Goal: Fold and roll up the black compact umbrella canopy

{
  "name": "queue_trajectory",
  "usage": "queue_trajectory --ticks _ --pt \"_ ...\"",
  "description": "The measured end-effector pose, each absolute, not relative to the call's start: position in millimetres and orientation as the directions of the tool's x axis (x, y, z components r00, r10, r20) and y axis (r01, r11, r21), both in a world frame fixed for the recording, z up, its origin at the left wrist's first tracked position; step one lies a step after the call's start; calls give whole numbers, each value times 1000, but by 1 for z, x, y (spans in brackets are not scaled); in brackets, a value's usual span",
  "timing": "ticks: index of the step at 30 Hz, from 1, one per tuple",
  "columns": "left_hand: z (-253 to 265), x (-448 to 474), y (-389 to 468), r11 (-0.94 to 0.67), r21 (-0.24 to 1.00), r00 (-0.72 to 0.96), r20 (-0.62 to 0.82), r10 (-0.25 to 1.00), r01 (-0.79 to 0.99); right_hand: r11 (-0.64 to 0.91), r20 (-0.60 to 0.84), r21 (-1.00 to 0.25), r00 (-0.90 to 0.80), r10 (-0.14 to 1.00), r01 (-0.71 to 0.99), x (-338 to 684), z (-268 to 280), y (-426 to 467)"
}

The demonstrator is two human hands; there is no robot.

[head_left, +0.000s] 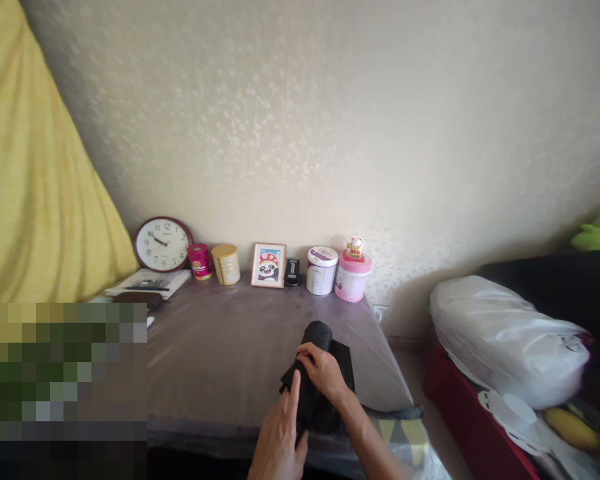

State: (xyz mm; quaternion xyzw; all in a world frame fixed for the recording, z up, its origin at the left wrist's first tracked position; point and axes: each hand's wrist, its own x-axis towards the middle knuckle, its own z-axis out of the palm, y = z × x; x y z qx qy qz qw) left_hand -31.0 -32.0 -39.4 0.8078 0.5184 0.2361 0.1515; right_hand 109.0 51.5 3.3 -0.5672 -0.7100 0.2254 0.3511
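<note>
A black, thin sheet-like item (325,410), partly wound into a thick roll (317,332) at its far end, lies at the front right of the table; its exact kind is not clear. My right hand (323,373) bends over the roll, fingers closed on its near side. Along the left edge of the black material is my left hand (280,427), index finger stretched forward and thumb lower down, with the dark edge between them. Part of the material is hidden under both hands.
Against the wall on the grey-covered table (205,360) stand a clock (163,244), several canisters, a panda picture frame (269,265) and a small black object (293,272). A dark strip (395,412) lies near the right edge. Further right is a white plastic bag (510,340).
</note>
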Motion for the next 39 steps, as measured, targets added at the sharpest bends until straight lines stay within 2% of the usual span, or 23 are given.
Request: queue_trajectory --ticks 3,5,9,13,19,22,27,31,35,39 --pt "-39 -34 -32 -396 390 365 155 918 831 284 241 -649 -163 957 706 107 5 47" --pt "-40 -36 -32 -391 352 353 171 920 850 289 234 -634 -178 956 718 107 7 46" --pt "-39 -31 -30 -366 297 267 326 907 882 290 232 -616 -183 955 732 106 8 46" --pt "-49 -18 -24 -449 269 296 461 837 852 311 254 -587 -195 947 748 106 7 45" --pt "-77 -12 -17 -436 314 314 372 874 843 523 470 -473 -299 830 709 114 3 37" --pt "-74 -12 -17 -408 328 317 296 901 852 582 523 -413 -341 781 700 118 -5 43" --pt "-56 -9 -19 -332 332 304 136 943 883 501 497 -420 -270 825 757 128 -20 75" --pt "-48 -8 -20 -314 322 307 74 949 893 401 454 -449 -183 872 798 137 -21 104" --pt "-48 -9 -20 -317 327 309 77 948 891 285 438 -472 -58 897 834 148 -22 121" --pt "-56 -10 -20 -365 353 322 176 930 861 98 423 -510 150 894 855 174 -25 113"
